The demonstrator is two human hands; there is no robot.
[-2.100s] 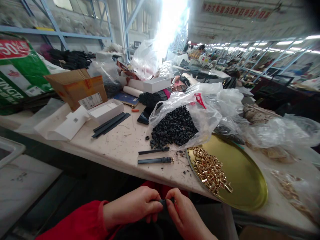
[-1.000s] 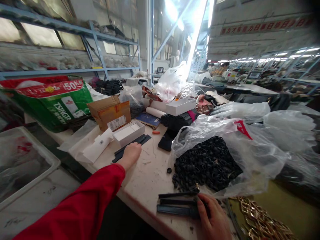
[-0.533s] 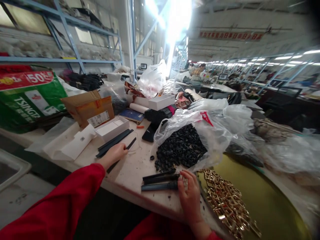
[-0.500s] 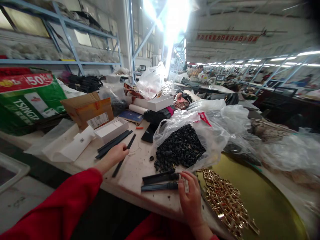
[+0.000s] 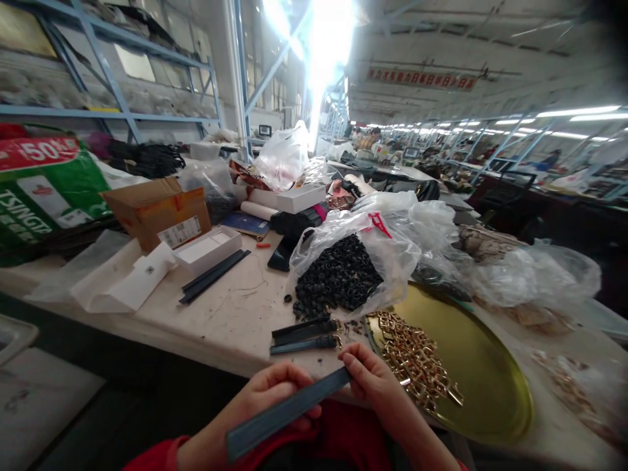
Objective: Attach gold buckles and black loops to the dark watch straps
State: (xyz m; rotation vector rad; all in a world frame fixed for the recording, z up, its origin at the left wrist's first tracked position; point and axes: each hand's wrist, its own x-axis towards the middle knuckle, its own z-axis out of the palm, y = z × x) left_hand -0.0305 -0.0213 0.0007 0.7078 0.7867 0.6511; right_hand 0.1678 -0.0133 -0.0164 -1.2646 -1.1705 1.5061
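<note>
Handling 1 dark strap (image 5: 289,409) looks like the step in hand; from the left, dark strips (image 5: 214,275) lie on the tabletop (image 5: 235,320) beside a white box (image 5: 216,256); the strap slants across the left hand (image 5: 267,392), whose grip I cannot judge; the right hand's (image 5: 373,376) grip pinches its upper end, near gold-coloured pieces (image 5: 412,350); the next move seems to call for keeping that pinch firm
</note>
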